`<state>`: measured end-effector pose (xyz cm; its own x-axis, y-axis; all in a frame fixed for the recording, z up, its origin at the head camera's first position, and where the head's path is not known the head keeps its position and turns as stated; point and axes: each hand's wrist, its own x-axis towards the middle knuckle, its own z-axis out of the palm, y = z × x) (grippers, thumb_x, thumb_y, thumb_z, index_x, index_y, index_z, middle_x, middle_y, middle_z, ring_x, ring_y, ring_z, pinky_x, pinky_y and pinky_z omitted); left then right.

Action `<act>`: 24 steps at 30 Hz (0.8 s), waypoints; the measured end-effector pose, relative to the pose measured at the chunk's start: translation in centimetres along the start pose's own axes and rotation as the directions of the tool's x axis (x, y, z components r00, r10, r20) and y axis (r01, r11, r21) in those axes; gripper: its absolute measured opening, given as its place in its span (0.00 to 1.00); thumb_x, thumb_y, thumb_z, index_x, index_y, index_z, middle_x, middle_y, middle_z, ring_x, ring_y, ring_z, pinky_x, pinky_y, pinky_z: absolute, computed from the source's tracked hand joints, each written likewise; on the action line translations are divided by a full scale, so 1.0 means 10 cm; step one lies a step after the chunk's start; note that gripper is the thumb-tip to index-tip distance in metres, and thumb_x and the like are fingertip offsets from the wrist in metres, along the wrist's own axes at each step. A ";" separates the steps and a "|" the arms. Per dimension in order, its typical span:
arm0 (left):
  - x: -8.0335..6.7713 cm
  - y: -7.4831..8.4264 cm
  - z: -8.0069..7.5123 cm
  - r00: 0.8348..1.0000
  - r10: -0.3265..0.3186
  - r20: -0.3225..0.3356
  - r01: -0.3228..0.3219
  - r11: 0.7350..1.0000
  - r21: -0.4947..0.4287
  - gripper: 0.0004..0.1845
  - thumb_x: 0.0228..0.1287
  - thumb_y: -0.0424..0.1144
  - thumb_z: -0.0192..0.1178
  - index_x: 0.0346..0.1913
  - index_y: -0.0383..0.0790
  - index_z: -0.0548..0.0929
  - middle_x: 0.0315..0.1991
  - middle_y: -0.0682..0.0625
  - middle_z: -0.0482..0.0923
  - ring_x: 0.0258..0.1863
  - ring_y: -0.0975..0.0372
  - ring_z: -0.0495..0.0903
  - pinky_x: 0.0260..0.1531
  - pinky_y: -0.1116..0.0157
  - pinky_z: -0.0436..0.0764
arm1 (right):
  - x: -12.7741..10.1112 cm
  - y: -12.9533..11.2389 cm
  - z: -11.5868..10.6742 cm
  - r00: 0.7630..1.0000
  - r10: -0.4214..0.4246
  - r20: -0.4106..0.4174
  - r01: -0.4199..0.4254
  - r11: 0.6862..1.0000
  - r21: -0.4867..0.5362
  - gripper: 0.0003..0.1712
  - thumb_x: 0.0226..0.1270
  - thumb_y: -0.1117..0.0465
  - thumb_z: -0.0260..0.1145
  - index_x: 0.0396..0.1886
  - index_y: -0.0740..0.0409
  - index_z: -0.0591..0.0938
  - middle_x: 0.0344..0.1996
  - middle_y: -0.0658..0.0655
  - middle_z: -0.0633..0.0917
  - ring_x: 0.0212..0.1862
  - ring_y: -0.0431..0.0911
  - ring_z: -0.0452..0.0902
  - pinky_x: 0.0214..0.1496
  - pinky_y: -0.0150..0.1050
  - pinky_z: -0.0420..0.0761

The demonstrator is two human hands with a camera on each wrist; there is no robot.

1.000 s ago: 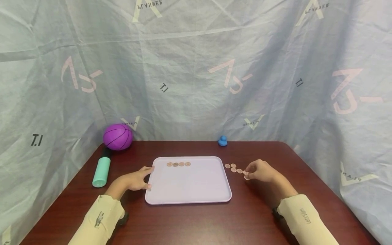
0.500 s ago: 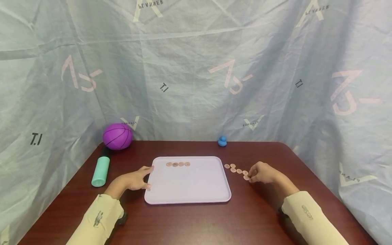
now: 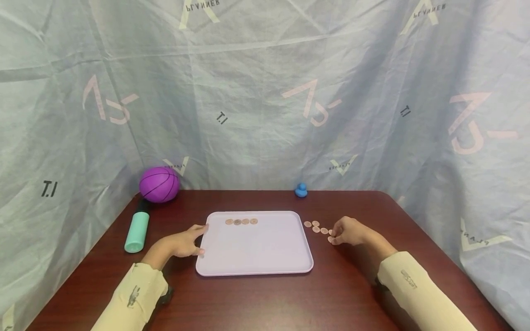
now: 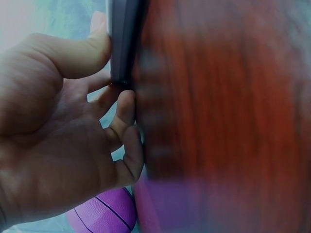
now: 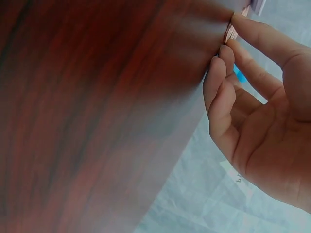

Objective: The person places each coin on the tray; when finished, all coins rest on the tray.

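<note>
On the table, my left hand (image 3: 181, 243) holds the left edge of a pale tray (image 3: 256, 250); its thumb hooks over the rim. In the left wrist view, the left hand's other fingers (image 4: 127, 145) curl near the tabletop. A short row of copper coins (image 3: 241, 222) lies near the tray's back edge. My right hand (image 3: 349, 231) is down at the near end of a line of loose coins (image 3: 316, 229) beyond the tray's right side. Its thumb and index fingertip pinch a coin (image 3: 331, 240) there, partly hidden. The right wrist view shows coins (image 5: 230, 33) edge-on between these fingertips.
A purple ball (image 3: 159, 185) stands at the back left corner of the dark wooden table (image 3: 256, 299). In front of it lies a mint green bottle (image 3: 137, 232). A small blue rubber duck (image 3: 301, 190) sits at the back edge. Grey cloth (image 3: 256, 115) hangs behind.
The coin under my right fingertips has shifted slightly left. My right hand drew back a little, then came forward to the coins again. The left hand and tray have stayed put.
</note>
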<state>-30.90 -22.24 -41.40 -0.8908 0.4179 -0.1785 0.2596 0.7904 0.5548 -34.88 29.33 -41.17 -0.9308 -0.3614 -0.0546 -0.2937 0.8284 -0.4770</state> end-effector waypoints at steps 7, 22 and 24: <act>0.00 0.01 0.00 1.000 0.007 -0.001 -0.007 1.000 0.006 0.46 0.59 0.33 0.69 0.75 0.26 0.55 0.71 0.30 0.54 0.70 0.38 0.58 0.67 0.42 0.59 | 0.02 0.00 0.01 1.000 0.013 0.016 -0.015 0.995 0.095 0.13 0.52 0.64 0.78 0.31 0.61 0.80 0.26 0.51 0.83 0.27 0.44 0.77 0.23 0.40 0.81; 0.01 0.01 0.01 1.000 -0.006 0.001 0.006 1.000 0.010 0.46 0.59 0.34 0.69 0.75 0.27 0.55 0.72 0.30 0.54 0.70 0.38 0.58 0.68 0.42 0.59 | 0.03 -0.06 0.05 0.998 -0.038 0.057 0.032 0.994 0.107 0.12 0.51 0.69 0.76 0.35 0.60 0.84 0.28 0.52 0.84 0.29 0.44 0.79 0.26 0.40 0.82; 0.01 0.02 0.00 1.000 -0.010 0.004 0.010 1.000 0.008 0.46 0.59 0.34 0.69 0.75 0.27 0.54 0.72 0.30 0.53 0.70 0.38 0.58 0.68 0.42 0.59 | 0.04 -0.07 0.06 0.998 -0.044 0.047 0.041 0.996 0.078 0.10 0.52 0.67 0.77 0.35 0.60 0.85 0.27 0.52 0.85 0.27 0.43 0.78 0.24 0.40 0.81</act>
<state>-30.95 -22.05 -41.37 -0.8920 0.4115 -0.1870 0.2536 0.7982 0.5464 -34.88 28.39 -41.34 -0.9057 -0.4174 -0.0744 -0.3133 0.7771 -0.5458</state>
